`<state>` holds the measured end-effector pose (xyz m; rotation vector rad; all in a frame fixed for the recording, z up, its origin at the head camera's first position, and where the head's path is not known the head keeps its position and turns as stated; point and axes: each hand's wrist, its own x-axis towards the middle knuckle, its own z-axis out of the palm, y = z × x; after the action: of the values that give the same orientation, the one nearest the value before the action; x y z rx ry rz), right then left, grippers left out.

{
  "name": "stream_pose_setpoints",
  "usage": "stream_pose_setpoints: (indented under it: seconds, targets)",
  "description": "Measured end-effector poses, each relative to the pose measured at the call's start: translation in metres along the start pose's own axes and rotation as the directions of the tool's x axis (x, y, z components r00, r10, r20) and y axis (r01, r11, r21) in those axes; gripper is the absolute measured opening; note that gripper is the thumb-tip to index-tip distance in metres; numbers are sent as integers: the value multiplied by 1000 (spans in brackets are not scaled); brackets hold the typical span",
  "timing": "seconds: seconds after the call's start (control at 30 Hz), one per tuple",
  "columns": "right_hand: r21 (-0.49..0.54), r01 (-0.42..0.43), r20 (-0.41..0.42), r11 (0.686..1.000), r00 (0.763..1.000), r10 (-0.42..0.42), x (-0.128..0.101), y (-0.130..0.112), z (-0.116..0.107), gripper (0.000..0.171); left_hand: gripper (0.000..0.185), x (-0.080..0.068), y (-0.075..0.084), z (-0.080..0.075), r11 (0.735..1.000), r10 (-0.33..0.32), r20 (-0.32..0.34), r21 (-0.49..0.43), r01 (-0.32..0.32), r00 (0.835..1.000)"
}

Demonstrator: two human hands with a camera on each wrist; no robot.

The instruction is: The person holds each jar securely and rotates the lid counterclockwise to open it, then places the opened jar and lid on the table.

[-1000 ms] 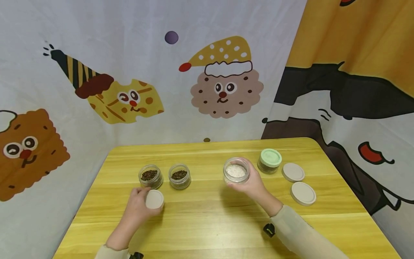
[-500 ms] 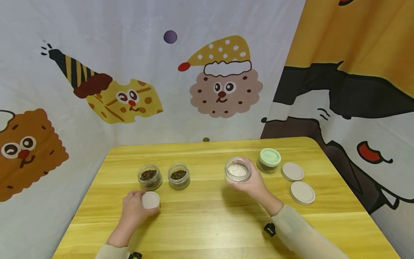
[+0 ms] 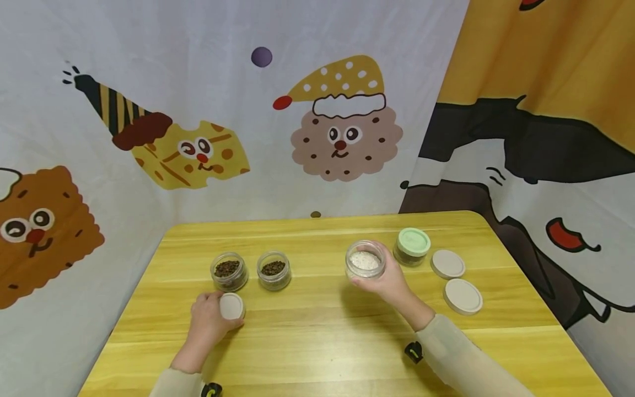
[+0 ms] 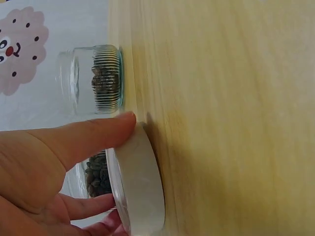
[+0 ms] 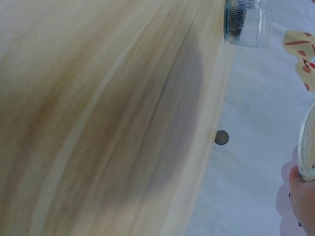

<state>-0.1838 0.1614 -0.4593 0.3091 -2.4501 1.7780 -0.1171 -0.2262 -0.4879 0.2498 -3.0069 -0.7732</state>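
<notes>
While fingers [image 4: 93, 135] pinch it, lid [image 4: 140, 184] stands

A yellow wooden worktop [image 3: 322, 342] with rounded corners stands against a white cloth backdrop [image 3: 208, 33] printed with cartoon biscuit faces in party hats. To the right hangs an orange, black and white cartoon curtain [image 3: 545, 110]. The light is soft and even.

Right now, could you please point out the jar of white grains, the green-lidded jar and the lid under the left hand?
jar of white grains [image 3: 364, 260], head view, its white filling.
green-lidded jar [image 3: 414, 241], head view, lid top.
lid [image 3: 231, 306], head view, flat top.
</notes>
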Motion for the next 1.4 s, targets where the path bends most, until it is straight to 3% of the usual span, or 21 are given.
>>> stream_pose_setpoints:
  seconds: [0.57, 0.7, 0.8, 0.93, 1.13, 1.23, 1.4]
  targets:
    - [10, 14, 14, 1000, 1000, -14, 2, 4, -2, 94, 87, 1, -1, 0, 1000, -30, 22, -6, 30, 999]
    - [-1, 6, 18, 1000, 1000, -6, -3, -17, -3, 91, 91, 1, -1, 1, 1000, -20, 28, -4, 20, 999]
    - [-13, -1, 23, 1000, 1000, 1, -7, -31, -3, 89, 100, 2, -3, 1, 1000, -20, 41, -11, 20, 999]
    - [-26, 6, 23, 1000, 1000, -6, -6, -29, -3, 89, 116, 3, -5, -1, 999, -34, 63, -15, 35, 997]
    - [1, 2, 18, 1000, 1000, -2, 1, -2, -2, 92, 136, 5, -3, -13, 997, -75, 88, -25, 77, 993]
    - [12, 6, 10, 1000, 1000, -6, 3, 7, -2, 93, 137, 7, 0, -22, 995, -64, 65, -68, 68, 996]
    - [22, 21, -5, 1000, 1000, -21, 3, 10, -2, 94, 130, 8, 14, -38, 985, -14, -31, -171, 8, 999]
